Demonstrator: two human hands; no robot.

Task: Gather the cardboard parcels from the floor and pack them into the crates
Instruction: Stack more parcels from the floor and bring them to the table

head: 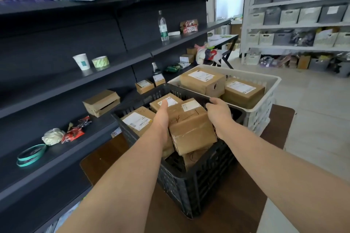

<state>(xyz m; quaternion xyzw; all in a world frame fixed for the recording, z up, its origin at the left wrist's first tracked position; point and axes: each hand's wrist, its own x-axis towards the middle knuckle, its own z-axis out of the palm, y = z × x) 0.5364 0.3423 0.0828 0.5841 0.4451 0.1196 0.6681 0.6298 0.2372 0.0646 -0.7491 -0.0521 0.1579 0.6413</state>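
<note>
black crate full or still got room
Close to full: parcels reach the rim of the black crate, and the tilted parcel held between the left hand and right hand sits on top of them.

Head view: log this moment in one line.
left hand: grips parcel | right hand: grips parcel | parcel: tilted in black crate | white crate: two parcels
</note>
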